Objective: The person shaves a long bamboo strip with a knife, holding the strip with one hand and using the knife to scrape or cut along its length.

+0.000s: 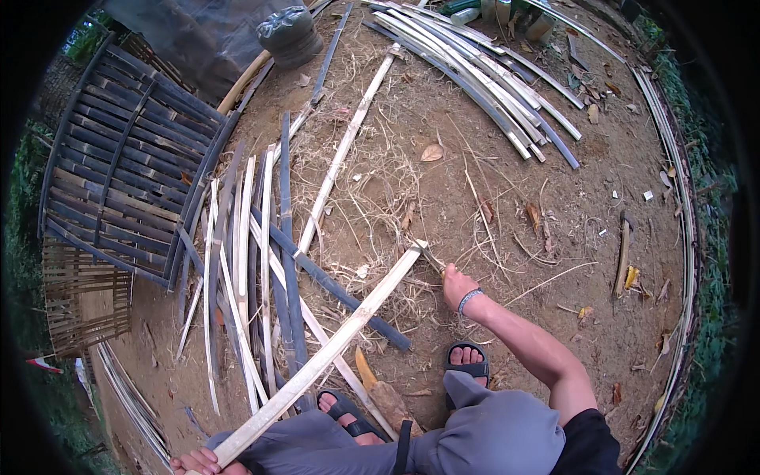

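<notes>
Well, the left hand (198, 461) is wrapped round the near end of a long pale bamboo strip (332, 348) slanting over the dirt, while the right hand (457, 285) – closed, probably on a blade – meets its far tip.

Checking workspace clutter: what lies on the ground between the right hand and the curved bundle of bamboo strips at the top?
In the head view, only dirt, dry fibres and leaves lie between right hand and bundle.
</notes>
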A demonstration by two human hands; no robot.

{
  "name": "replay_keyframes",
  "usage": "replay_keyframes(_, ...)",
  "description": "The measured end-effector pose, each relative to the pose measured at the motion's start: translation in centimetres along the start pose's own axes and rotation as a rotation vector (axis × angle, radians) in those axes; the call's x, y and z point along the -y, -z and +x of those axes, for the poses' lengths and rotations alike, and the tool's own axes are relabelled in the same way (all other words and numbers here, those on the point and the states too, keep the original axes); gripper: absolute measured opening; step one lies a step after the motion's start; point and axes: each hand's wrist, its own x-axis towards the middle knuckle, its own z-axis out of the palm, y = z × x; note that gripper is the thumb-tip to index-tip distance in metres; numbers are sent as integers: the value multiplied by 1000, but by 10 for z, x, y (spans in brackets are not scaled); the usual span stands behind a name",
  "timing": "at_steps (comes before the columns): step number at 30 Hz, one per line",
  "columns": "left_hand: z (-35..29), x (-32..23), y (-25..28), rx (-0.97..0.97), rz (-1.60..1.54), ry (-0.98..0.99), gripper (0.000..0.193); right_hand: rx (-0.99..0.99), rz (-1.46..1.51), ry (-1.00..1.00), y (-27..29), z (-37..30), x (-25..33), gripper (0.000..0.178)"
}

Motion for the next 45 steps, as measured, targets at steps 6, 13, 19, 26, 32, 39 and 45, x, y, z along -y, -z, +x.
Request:
replay_keyframes(6, 9, 3, 12, 8, 26, -9, 48, 283, 75, 208, 11, -53, 70, 15)
replay_keyframes(13, 13, 2, 15, 31, 1, 13, 46, 201, 58, 116, 1, -28, 52, 19)
replay_keyframes(19, 11, 5, 9, 13, 7, 38, 44, 60, -56, 33, 2, 10, 3, 19)
replay_keyframes(26, 6, -1, 3, 22, 39, -4, 42, 212, 34, 145, 5, -28, 55, 20)
replay_keyframes(32, -2, -3, -2, 13, 65, -54, 39, 158, 50, 109, 6, -22, 51, 16)
replay_keyframes(39, 16, 8, 19, 158, -123, 10, 41, 28, -53, 48, 10, 10, 19, 15)
replay_keyframes(45, 14, 3, 23, 166, -64, -16, 42, 430, 48, 317, 35, -82, 117, 11)
